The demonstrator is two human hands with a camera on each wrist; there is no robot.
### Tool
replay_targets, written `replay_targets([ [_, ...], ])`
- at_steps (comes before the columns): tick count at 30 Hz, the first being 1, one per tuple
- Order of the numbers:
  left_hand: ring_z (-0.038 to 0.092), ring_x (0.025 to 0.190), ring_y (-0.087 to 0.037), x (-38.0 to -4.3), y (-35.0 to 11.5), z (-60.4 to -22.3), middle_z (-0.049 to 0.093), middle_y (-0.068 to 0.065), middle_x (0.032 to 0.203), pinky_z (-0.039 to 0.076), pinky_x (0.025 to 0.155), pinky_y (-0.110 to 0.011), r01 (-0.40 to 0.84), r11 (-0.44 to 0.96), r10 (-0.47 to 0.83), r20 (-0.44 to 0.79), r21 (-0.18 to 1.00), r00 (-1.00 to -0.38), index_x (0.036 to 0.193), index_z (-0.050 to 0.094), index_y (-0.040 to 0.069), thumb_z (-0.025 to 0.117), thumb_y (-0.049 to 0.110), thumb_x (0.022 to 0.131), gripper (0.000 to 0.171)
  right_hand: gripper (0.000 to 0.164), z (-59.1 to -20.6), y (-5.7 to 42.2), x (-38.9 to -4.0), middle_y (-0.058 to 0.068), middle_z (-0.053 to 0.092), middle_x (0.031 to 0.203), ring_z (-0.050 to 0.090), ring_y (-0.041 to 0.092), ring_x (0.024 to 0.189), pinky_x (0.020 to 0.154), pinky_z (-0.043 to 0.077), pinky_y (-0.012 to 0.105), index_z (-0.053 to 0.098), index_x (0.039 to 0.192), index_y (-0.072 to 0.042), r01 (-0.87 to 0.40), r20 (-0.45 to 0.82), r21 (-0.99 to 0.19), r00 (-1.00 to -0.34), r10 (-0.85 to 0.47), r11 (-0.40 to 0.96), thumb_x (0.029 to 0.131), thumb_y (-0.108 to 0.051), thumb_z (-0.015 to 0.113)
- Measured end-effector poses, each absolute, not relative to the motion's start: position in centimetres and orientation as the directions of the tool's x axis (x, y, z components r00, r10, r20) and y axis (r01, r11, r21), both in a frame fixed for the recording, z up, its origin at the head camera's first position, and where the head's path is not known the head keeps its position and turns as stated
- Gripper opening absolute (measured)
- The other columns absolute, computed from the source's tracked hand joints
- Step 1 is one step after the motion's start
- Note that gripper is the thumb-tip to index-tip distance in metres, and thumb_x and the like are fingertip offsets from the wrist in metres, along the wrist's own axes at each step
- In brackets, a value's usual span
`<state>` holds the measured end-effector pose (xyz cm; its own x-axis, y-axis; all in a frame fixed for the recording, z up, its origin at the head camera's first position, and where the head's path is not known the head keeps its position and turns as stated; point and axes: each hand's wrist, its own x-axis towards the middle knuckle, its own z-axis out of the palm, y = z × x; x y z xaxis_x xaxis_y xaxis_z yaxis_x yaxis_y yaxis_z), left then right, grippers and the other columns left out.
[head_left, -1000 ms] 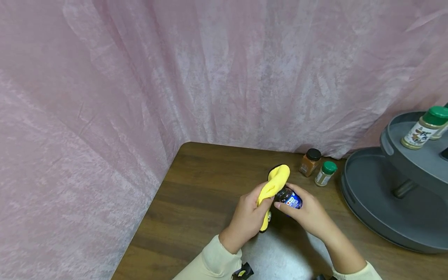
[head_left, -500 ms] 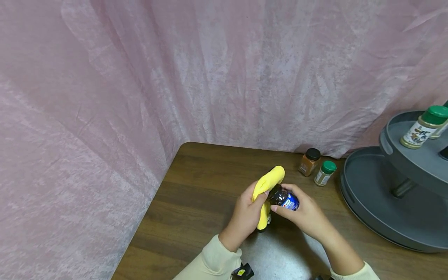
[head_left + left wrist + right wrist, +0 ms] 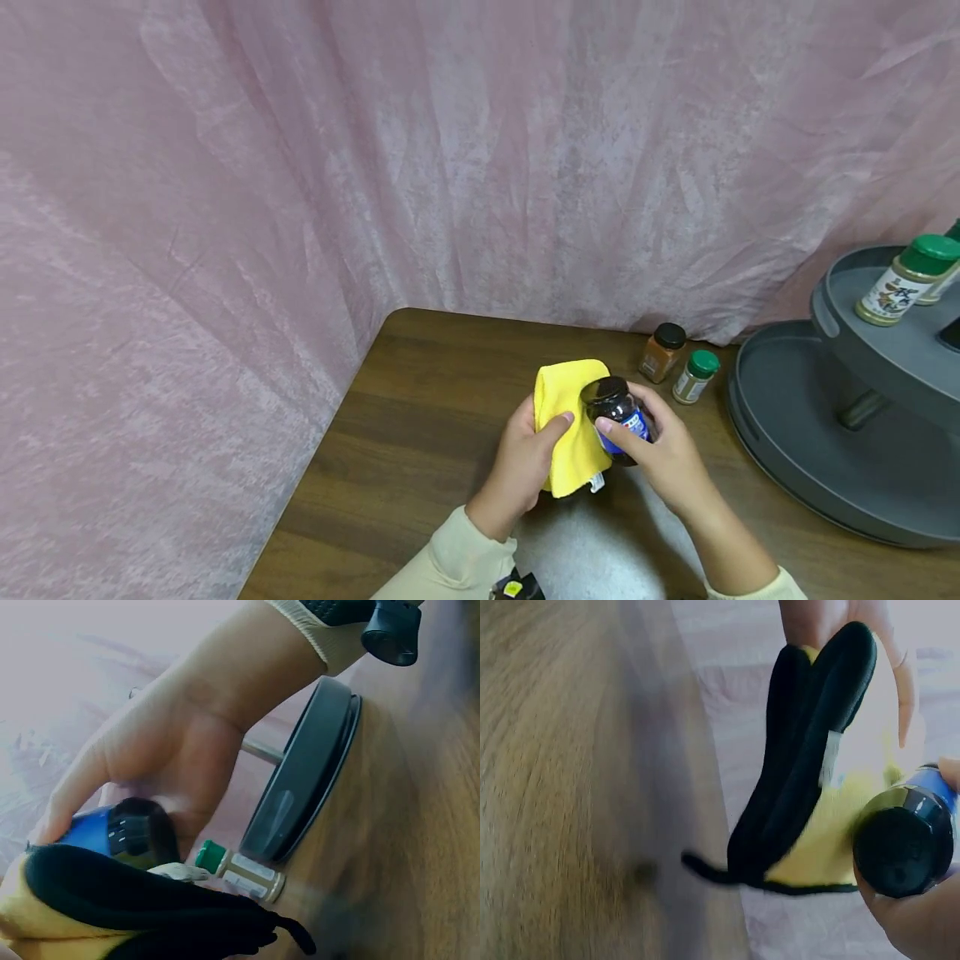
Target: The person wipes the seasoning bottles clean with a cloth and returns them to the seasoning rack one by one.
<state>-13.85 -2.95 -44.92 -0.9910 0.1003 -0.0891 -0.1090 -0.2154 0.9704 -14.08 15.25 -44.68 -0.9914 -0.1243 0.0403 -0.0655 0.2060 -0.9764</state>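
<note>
My left hand (image 3: 517,462) grips a folded yellow cloth (image 3: 572,454), thumb across its face. The right wrist view shows the cloth's black edging (image 3: 802,780), with a white tag on it. In my right hand (image 3: 675,454) is a dark glass jar with a black lid and blue label (image 3: 613,404), tilted with its lid towards the upper left. Thumb and fingers wrap the jar's sides, covering part of the label. From the head view the jar overlaps the cloth's right edge; whether they touch I cannot tell.
A jar of orange-brown spice with a black lid (image 3: 662,353) and a small green-lidded jar (image 3: 696,377) stand behind my right hand. To the right is a grey two-tier round rack (image 3: 780,467), with green-lidded bottles (image 3: 903,283) on its upper tier. A pink curtain (image 3: 480,167) hangs behind the table (image 3: 397,417).
The cloth, earlier twisted narrow in my left hand, now spreads flat and faces up. The jar has been turned more upright, its lid now showing in front of the cloth's edge.
</note>
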Motion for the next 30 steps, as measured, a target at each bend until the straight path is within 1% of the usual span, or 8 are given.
replay_targets([
  [3,0.073,0.096,-0.024,-13.7,-2.8,-45.1,0.070,-0.016,0.114,0.061,0.084,-0.039,-0.113,-0.193,0.112,-0.093,0.975,-0.989,0.129,0.059,0.004,0.062,0.012,0.096,0.034,0.050,-44.6,15.0,-13.9,0.005,0.062,0.125,0.064,0.005,0.107,0.086,0.056,0.021,0.051,0.142,-0.012,-0.065,0.046,-0.980,-0.994,-0.101,0.187,0.097,-0.022,0.070],
  [10,0.072,0.094,-0.022,-13.8,-2.8,-45.2,0.070,-0.016,0.115,0.061,0.083,-0.038,-0.076,-0.178,0.071,-0.064,0.981,-0.995,0.129,0.061,0.005,0.061,0.011,0.096,0.033,0.045,-44.9,14.3,-13.8,0.016,0.065,0.128,0.064,-0.001,0.106,0.089,0.052,0.016,0.054,0.140,-0.007,-0.088,0.072,-0.976,-0.994,-0.086,0.199,0.098,-0.020,0.067],
  [13,0.069,0.093,-0.018,-13.7,-2.8,-45.1,0.069,-0.014,0.115,0.060,0.082,-0.035,-0.052,-0.145,0.064,-0.043,0.988,-0.997,0.130,0.062,0.007,0.060,0.015,0.099,0.032,0.045,-45.2,14.1,-13.7,0.008,0.066,0.126,0.065,-0.001,0.107,0.089,0.054,0.017,0.051,0.141,-0.002,-0.088,0.074,-0.985,-0.992,-0.098,0.147,0.100,-0.016,0.064],
  [17,0.065,0.090,-0.015,-13.6,-2.9,-44.9,0.067,-0.013,0.112,0.057,0.080,-0.032,-0.030,-0.112,0.063,-0.023,0.993,-0.998,0.130,0.063,0.008,0.060,0.021,0.101,0.032,0.045,-45.3,13.9,-13.7,-0.009,0.064,0.120,0.064,0.000,0.108,0.090,0.054,0.017,0.048,0.143,0.001,-0.084,0.075,-0.992,-0.993,-0.093,0.097,0.102,-0.014,0.060],
  [21,0.064,0.091,-0.016,-13.5,-3.0,-44.8,0.067,-0.012,0.115,0.057,0.081,-0.032,-0.014,-0.062,0.086,-0.009,0.998,-0.996,0.133,0.062,0.013,0.061,0.023,0.100,0.034,0.045,-45.1,13.8,-13.8,-0.014,0.064,0.115,0.065,0.002,0.104,0.087,0.055,0.020,0.046,0.144,0.000,-0.028,0.025,-0.999,-0.997,-0.071,0.042,0.106,-0.022,0.053],
  [25,0.065,0.095,-0.016,-13.2,-3.0,-44.7,0.069,-0.007,0.117,0.057,0.086,-0.031,0.019,0.021,0.145,0.016,1.000,-0.989,0.138,0.061,0.024,0.063,0.022,0.099,0.039,0.056,-44.9,14.0,-13.9,-0.011,0.065,0.113,0.067,0.003,0.102,0.088,0.056,0.020,0.036,0.148,0.004,0.047,-0.042,-0.997,-0.996,-0.074,-0.060,0.109,-0.036,0.043],
  [27,0.066,0.093,-0.017,-13.1,-3.0,-44.7,0.069,-0.008,0.116,0.058,0.083,-0.030,0.058,0.052,0.177,0.048,0.997,-0.983,0.139,0.061,0.028,0.064,0.019,0.099,0.041,0.061,-44.8,14.3,-14.0,-0.011,0.065,0.113,0.067,0.001,0.103,0.089,0.055,0.019,0.032,0.149,0.005,0.066,-0.057,-0.992,-0.995,-0.083,-0.108,0.109,-0.040,0.038],
  [30,0.066,0.092,-0.015,-13.0,-3.0,-44.7,0.070,-0.006,0.122,0.057,0.081,-0.026,0.137,0.102,0.200,0.114,0.985,-0.973,0.140,0.060,0.030,0.065,0.015,0.098,0.046,0.061,-44.9,14.7,-14.2,-0.013,0.066,0.110,0.065,0.000,0.103,0.089,0.054,0.018,0.032,0.147,0.003,0.076,-0.064,-0.983,-0.995,-0.077,-0.165,0.109,-0.044,0.034],
])
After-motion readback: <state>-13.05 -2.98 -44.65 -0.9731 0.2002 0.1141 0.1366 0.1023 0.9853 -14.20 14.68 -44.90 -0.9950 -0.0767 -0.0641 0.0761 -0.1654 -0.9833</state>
